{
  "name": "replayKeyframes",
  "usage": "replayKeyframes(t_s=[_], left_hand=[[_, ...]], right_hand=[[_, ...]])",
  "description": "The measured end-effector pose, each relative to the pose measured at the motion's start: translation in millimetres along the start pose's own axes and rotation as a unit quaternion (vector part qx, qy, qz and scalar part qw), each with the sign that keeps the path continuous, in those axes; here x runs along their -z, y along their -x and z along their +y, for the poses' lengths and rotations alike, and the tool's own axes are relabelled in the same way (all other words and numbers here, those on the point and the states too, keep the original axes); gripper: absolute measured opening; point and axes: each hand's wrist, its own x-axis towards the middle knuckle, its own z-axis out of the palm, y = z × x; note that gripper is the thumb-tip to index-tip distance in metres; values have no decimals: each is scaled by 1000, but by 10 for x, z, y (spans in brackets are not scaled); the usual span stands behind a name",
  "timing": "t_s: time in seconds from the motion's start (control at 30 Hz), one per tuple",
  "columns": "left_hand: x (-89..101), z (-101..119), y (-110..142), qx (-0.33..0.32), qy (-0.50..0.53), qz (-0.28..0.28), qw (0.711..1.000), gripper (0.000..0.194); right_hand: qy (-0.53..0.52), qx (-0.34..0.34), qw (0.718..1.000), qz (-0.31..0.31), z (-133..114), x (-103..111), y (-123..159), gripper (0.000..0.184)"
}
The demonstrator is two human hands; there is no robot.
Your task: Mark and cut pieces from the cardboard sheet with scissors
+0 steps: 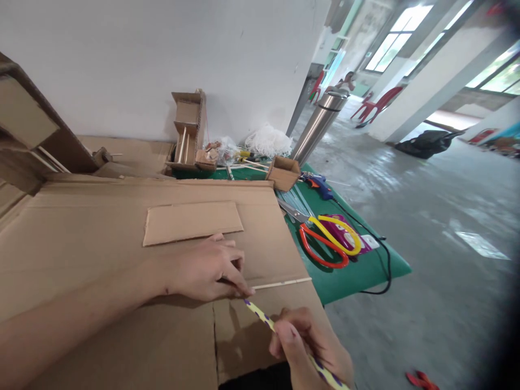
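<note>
My left hand [209, 269] rests on a large cardboard sheet [93, 260], its fingertips pressing on a thin wooden stick [282, 284]. The stick lies across the sheet and reaches its right edge. In my right hand [306, 346], thumb and fingers close around a slim yellow pencil [260, 314] with purple spots. The pencil's far end meets the spot beside my left fingertips; its exact tip is hard to make out. Just beyond my left hand lies a cut cardboard rectangle [193, 222], flat on the sheet.
Scissors [327, 238] with red and yellow handles and a blue glue gun [320, 187] lie on the green tabletop [345, 284] at right. A steel flask [317, 127], a small cardboard box [283, 173] and a cardboard structure [189, 130] stand at the back.
</note>
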Motion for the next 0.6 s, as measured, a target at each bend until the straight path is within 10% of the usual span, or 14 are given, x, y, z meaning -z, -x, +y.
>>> replayKeyframes(t_s=[0.6], left_hand=[[39, 52, 30, 0, 2, -1, 1000, 33]], right_hand=[[181, 186, 961, -98, 187, 377, -356, 16]])
